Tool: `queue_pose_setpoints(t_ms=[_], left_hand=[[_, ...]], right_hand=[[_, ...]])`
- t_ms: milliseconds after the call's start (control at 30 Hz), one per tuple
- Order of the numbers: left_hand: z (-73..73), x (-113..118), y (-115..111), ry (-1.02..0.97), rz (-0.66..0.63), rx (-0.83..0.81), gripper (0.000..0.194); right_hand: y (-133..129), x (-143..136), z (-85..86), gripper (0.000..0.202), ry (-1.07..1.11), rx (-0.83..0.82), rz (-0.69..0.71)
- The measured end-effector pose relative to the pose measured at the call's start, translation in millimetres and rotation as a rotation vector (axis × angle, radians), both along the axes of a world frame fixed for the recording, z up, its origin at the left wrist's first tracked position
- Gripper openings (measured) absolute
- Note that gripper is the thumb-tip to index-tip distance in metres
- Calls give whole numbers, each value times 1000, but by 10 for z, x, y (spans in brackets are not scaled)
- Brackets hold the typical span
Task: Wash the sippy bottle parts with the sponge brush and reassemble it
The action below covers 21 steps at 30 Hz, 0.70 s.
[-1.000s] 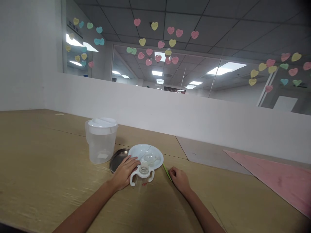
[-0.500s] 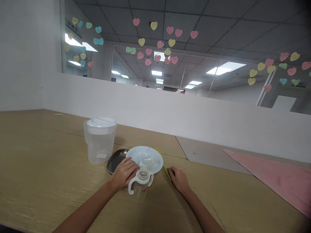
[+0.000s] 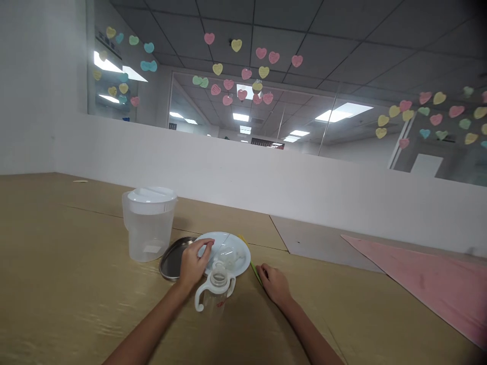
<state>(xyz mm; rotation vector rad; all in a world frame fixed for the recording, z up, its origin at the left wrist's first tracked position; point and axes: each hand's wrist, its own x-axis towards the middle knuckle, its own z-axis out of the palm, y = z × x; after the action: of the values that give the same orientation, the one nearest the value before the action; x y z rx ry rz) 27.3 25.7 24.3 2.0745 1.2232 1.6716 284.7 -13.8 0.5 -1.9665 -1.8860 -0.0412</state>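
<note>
My left hand [image 3: 195,261] is raised over the left rim of a white plate [image 3: 208,238], thumb and fingertips brought together; anything between them is too small to see. A clear baby bottle [image 3: 219,276] with a white two-handled collar stands uncapped in front of the plate, just right of that hand. A clear domed cap [image 3: 227,256] and small whitish pieces lie on the plate. My right hand [image 3: 274,284] rests on the table with curled fingers, against a thin green and yellow stick [image 3: 254,268]. Its palm is hidden.
A lidded translucent pitcher [image 3: 151,225] stands at the left. Beside it, a dark metal tray [image 3: 173,261] sits partly behind my left forearm and hand. A pink cloth or sheet [image 3: 422,279] covers the right side of the table. A white wall [image 3: 247,177] rises behind.
My left hand has lifted away from the bottle's side, its fingers drawing together over the plate. My right hand stays beside the stick. The whole view has shifted slightly.
</note>
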Motion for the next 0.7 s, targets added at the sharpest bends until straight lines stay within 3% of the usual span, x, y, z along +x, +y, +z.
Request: queue_pose_setpoints(t_ms=[100,233,433,700], left_hand=[[146,114,18,246,-32,-151,29],[237,138,0,581,-79,-352,29],[310,153,-4,684,-123,-464,31],[404,208,4,759,-130,-493,27]], right_hand=[[-16,-8,2,39,8,-2,28],[-12,-6,-15,38,-1,6,51],[0,-5,-30,36,-13,6,68],[-12,-27,5,34,-43,7,62]])
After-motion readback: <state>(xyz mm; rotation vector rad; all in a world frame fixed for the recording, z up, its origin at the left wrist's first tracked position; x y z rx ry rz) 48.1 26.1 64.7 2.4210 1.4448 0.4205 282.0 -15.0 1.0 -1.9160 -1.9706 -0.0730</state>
